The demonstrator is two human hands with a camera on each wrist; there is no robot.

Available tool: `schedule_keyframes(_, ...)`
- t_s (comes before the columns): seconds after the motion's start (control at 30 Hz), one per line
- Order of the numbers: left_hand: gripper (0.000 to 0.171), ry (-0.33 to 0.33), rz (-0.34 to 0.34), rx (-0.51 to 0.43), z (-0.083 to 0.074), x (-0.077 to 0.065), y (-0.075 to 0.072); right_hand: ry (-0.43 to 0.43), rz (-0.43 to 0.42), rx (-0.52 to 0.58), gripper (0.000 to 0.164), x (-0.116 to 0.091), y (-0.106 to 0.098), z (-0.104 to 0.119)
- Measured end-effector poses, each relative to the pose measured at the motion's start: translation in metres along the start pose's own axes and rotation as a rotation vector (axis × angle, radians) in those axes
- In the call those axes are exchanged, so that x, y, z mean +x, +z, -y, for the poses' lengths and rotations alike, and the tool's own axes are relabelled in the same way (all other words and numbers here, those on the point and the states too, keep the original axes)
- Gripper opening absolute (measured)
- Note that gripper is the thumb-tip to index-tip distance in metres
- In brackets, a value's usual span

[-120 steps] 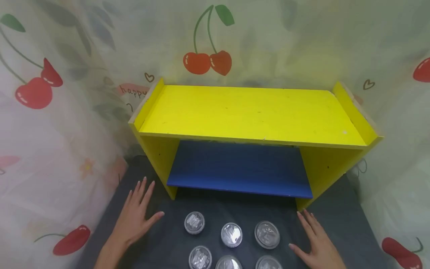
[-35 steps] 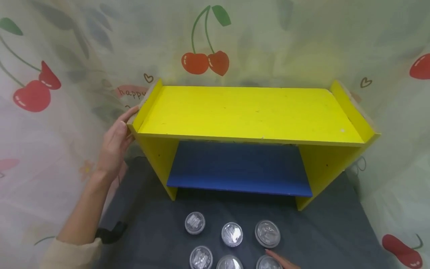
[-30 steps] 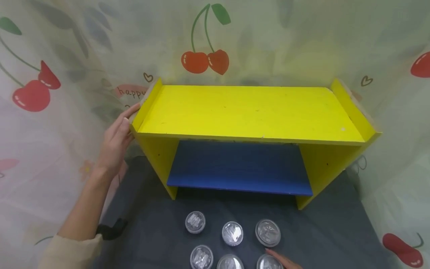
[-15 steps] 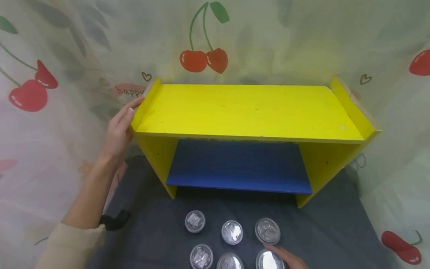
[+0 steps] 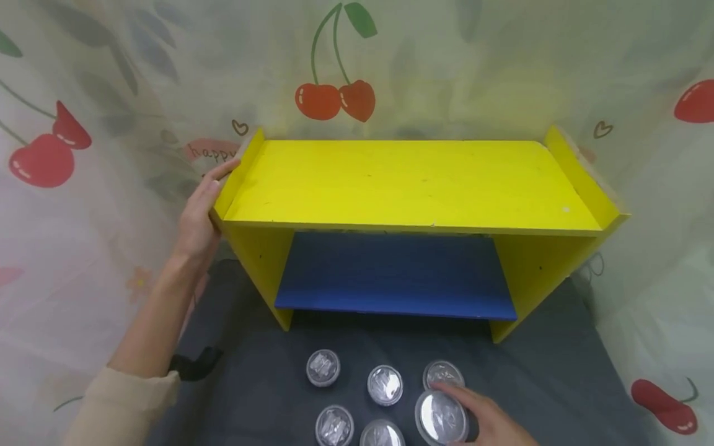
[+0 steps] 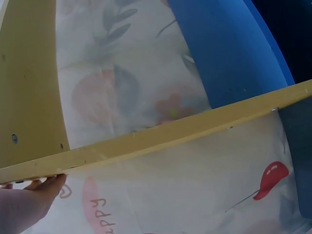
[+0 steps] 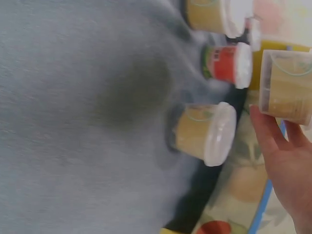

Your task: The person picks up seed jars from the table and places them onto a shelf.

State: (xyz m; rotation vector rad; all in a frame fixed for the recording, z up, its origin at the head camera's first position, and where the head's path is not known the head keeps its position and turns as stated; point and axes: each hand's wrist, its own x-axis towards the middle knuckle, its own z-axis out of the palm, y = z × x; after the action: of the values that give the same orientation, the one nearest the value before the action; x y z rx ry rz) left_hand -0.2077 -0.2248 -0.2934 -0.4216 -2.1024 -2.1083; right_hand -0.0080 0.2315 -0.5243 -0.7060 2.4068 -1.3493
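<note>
My left hand (image 5: 199, 214) rests against the left side panel of a yellow shelf unit (image 5: 401, 186), its fingertips at the panel's upper edge. In the left wrist view that hand (image 6: 36, 200) touches the panel (image 6: 161, 134) from outside. My right hand (image 5: 488, 421) holds a round clear plastic tub (image 5: 440, 416), lifted off the table; its contents look yellowish in the right wrist view, where the right hand (image 7: 287, 158) has fingers under and beside the tub (image 7: 288, 85). Another lidded tub (image 5: 443, 373) stands just behind it, partly covered by the held tub and fingers.
Several lidded tubs stand in front of the shelf, among them a left one (image 5: 323, 368), a middle one (image 5: 385, 385) and a front one (image 5: 334, 426). A blue board (image 5: 396, 275) spans the unit's inside. Cherry-print sheeting (image 5: 446, 74) hangs behind the dark table (image 5: 558, 371).
My left hand went from the table to the shelf's side panel, then slid slightly up it. The right hand took hold of the front right tub and raised it forward.
</note>
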Motion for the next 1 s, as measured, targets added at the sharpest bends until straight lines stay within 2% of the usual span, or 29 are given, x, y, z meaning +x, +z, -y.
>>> schedule_keyframes(0.1,0.047,0.021,-0.001,0.008,0.001,0.000,0.001,0.000,-0.001,0.005,0.082,0.008,-0.006,0.012)
schedule_keyframes(0.17,0.047,0.037,0.003,0.006,0.003,0.001,0.002,-0.054,-0.027,-0.025,0.082,0.014,-0.011,0.018)
schedule_keyframes(0.23,0.046,0.057,0.003,0.001,0.004,0.002,0.003,-0.150,-0.066,-0.092,0.083,0.021,-0.016,0.022)
schedule_keyframes(0.4,0.045,0.099,-0.023,-0.033,0.006,0.002,0.006,-0.223,-0.101,-0.139,0.084,0.037,-0.035,0.038)
schedule_keyframes(0.63,0.045,0.095,-0.081,-0.118,0.006,0.000,0.015,-0.218,-0.078,-0.119,0.084,0.056,-0.060,0.064)
schedule_keyframes(0.83,0.044,0.086,-0.106,-0.127,0.006,-0.005,0.014,-0.262,-0.061,-0.132,0.085,0.072,-0.074,0.086)
schedule_keyframes(1.0,0.044,0.085,-0.104,-0.119,0.005,-0.007,0.011,-0.276,-0.034,-0.073,0.085,0.082,-0.080,0.102)
